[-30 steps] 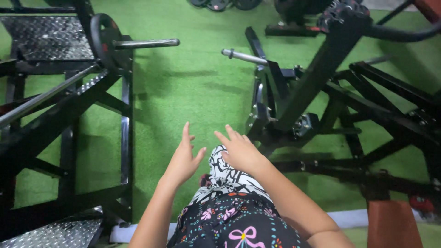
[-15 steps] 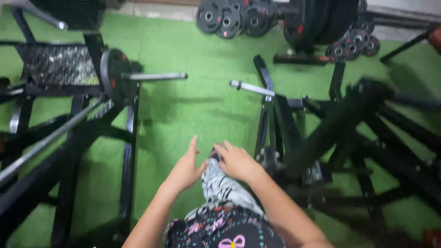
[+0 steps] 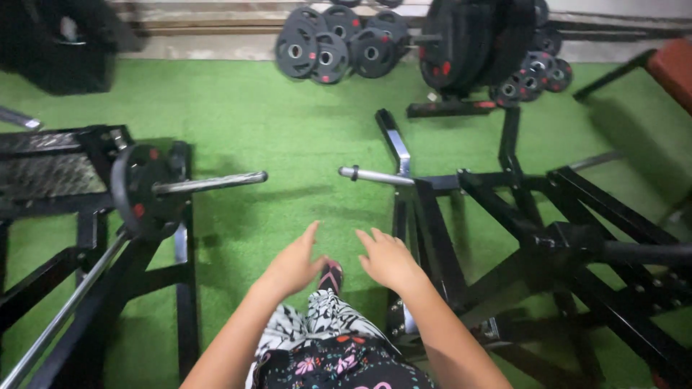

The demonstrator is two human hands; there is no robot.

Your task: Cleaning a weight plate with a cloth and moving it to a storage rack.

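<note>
Both hands empty, fingers spread: left hand (image 3: 294,264), right hand (image 3: 389,259). Bare steel sleeve (image 3: 371,176) of the black machine frame (image 3: 504,238) lies ahead of right hand, well apart, over green turf (image 3: 288,122).

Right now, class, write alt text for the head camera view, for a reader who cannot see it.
A person's bare left hand and right hand reach forward, open and empty, above green turf between two black weight machines. The left machine carries one weight plate on a steel bar; the right machine's bar is bare. More plates lean against the far wall.
</note>
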